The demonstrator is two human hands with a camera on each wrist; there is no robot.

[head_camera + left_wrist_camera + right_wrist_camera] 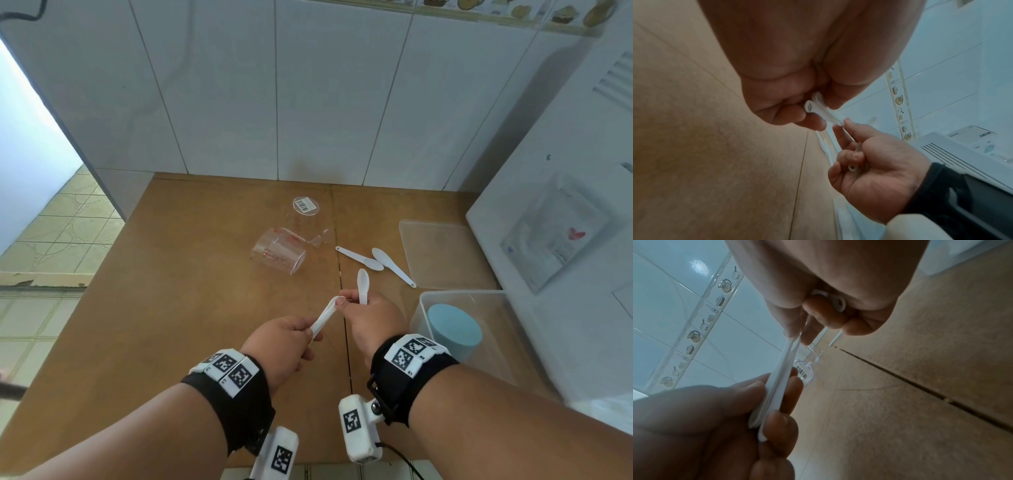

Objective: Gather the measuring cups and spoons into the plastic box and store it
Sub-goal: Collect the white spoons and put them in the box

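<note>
We see the left hand [279, 337] pinching a white spoon stack [322, 318] whose far end the right hand's [371, 317] fingertips [340, 301] pinch; that hand also grips an upright spoon [362, 284]; its handle is hidden; the plastic box [507, 329] sits at three o'clock, partly cut off by the right arm

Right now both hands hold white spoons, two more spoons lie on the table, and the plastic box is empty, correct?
Not quite: the plastic box is not empty. The head view shows a blue round object inside it. The rest stands.
</note>
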